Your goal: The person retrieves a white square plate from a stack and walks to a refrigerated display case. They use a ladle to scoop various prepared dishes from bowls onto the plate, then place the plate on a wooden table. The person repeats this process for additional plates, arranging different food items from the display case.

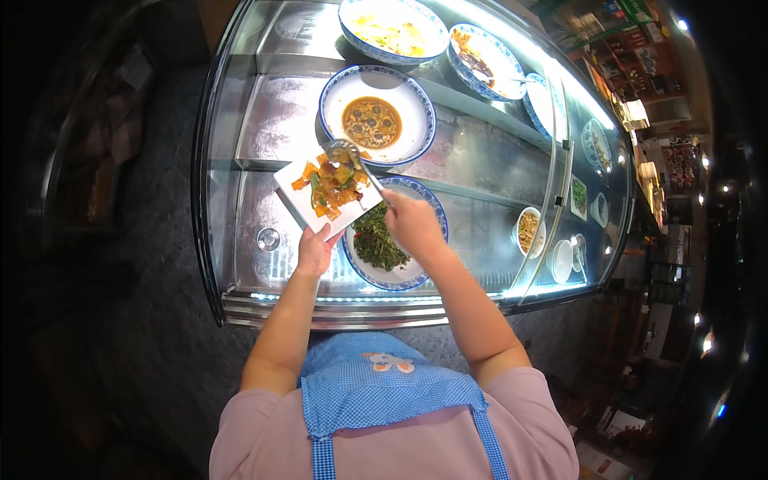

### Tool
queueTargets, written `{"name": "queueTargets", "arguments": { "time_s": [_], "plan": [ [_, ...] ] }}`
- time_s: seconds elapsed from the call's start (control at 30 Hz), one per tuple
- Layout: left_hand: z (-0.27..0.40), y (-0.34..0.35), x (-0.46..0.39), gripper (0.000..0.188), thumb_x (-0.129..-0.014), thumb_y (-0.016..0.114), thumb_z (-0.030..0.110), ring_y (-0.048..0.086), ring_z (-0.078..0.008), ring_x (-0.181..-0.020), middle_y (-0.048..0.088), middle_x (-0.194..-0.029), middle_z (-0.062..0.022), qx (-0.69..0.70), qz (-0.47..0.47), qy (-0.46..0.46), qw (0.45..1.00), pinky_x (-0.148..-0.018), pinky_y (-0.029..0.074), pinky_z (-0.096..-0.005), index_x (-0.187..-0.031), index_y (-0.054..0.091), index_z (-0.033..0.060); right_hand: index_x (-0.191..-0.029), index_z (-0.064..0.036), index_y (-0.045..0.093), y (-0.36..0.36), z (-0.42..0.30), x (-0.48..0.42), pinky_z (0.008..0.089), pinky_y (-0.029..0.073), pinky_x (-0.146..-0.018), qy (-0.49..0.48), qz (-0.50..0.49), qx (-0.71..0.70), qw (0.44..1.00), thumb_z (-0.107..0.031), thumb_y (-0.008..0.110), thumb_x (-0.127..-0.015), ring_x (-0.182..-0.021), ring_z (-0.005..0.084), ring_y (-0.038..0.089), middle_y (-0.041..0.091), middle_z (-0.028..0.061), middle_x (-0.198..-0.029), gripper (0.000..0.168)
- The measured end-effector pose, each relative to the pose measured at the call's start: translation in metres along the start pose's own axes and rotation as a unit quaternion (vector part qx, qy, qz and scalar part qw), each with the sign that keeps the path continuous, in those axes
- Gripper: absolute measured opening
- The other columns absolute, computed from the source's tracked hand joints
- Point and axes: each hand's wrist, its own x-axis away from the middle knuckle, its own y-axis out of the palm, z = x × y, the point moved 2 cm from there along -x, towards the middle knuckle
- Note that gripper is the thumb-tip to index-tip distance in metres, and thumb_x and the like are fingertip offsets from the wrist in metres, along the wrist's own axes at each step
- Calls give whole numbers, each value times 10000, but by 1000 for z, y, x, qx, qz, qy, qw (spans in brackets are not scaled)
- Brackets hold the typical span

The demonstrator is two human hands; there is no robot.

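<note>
My left hand point(315, 250) grips the near corner of a square white plate point(292, 180). On the plate lies a heap of orange and yellow food pieces point(333, 187) with some green bits in a glossy sauce. My right hand point(415, 223) is closed around the handle of a metal serving spoon point(343, 151), whose bowl is over the plate's far edge. Just beyond is a blue-rimmed bowl point(420, 114) with brown, oily sauce point(372, 122) in its bottom. Beneath my hands stands another blue-rimmed bowl point(393, 281) of chopped dark greens point(379, 243), partly hidden by the plate and my right hand.
A stepped metal display case point(480, 162) holds the bowls. At the back are a bowl of yellowish food point(390, 36) and one with dark sauce point(480, 60). Glass door edges point(561, 174) stand to the right, near a small bowl of shredded food point(528, 231) and white bowls point(561, 261).
</note>
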Motion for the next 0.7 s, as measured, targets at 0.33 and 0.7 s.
{"name": "queueTargets", "arguments": {
  "time_s": [0.33, 0.7],
  "plan": [
    [16, -7, 4, 456, -937, 459, 1, 501, -261, -1217, 475, -1350, -111, -10, -2, 2, 1000, -1015, 438, -418, -1378, 350, 47, -1149, -172, 639, 14, 48, -7, 412, 508, -579, -61, 142, 31, 987, -68, 596, -807, -650, 316, 635, 646, 143, -762, 360],
    [18, -14, 3, 446, -935, 475, 7, 518, -260, -1194, 487, -1339, -114, -18, -7, 4, 1000, -1001, 447, -416, -1367, 367, 39, -1114, -126, 659, 21, 123, -105, 431, 533, -787, 80, 27, 146, 986, -106, 493, -832, -870, 347, 663, 683, 174, -919, 328]
  ]
}}
